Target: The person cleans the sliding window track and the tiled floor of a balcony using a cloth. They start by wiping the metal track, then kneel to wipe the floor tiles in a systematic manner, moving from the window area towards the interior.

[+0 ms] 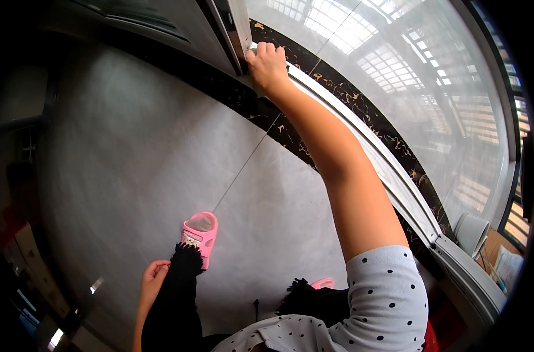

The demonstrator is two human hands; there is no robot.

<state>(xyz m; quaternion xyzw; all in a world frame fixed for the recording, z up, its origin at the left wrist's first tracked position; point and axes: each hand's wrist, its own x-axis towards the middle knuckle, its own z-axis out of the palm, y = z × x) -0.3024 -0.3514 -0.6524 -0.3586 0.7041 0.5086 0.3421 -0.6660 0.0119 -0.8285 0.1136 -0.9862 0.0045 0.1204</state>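
My right arm stretches far forward, and my right hand (268, 69) is closed with its fingers bent at the far end of a white sliding-door track (369, 141). A small bit of something whitish (253, 47) shows by the fingertips, too hidden to name. Right beside this hand stands the upright edge of a door frame (238, 35). My left hand (153, 276) hangs low beside my black trouser leg (182, 287), its fingers curled. Whatever those fingers may hold is hidden.
Dark marbled stone strips (396, 132) run along both sides of the track. Grey floor tiles (132, 146) lie under my pink slippers (203, 237). Beyond the track, glossy tiles (419, 70) reflect window bars. A white bucket-like container (471, 233) stands at the right.
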